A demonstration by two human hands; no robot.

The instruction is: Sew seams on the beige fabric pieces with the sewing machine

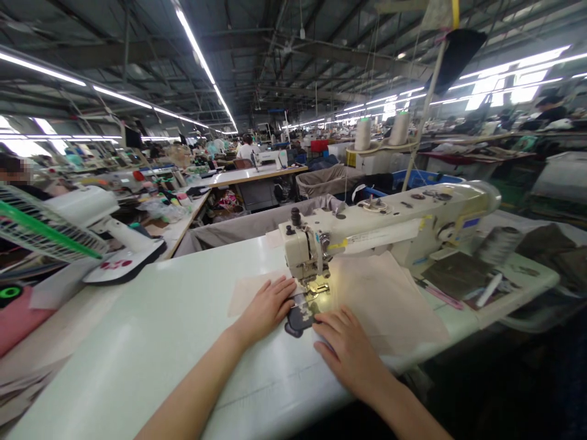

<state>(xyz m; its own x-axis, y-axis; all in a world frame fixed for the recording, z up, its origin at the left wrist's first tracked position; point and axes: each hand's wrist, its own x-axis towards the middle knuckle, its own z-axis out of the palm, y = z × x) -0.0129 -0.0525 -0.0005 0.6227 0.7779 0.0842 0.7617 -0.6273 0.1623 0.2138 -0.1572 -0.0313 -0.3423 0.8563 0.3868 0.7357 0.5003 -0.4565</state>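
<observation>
A white industrial sewing machine (362, 220) stands on a pale green table (183, 324), its lamp lighting the needle area. Pale beige fabric (385, 293) spreads under the arm, and a smaller part of it shows left of the presser foot (318, 288). My left hand (268, 305) lies flat on that left part, fingers stretched towards the foot. Just right of the dark base plate (300, 315), my right hand (343, 348) rests with spread fingers on the fabric's near edge. Neither hand grips anything that I can see.
To the left stands a white fan (92, 214) with a green strip. On the right side of the table are a grey thread cone (499, 247), pink-handled scissors (443, 296) and a dark cloth (461, 275). A fabric-lined bin (257, 220) sits behind the table.
</observation>
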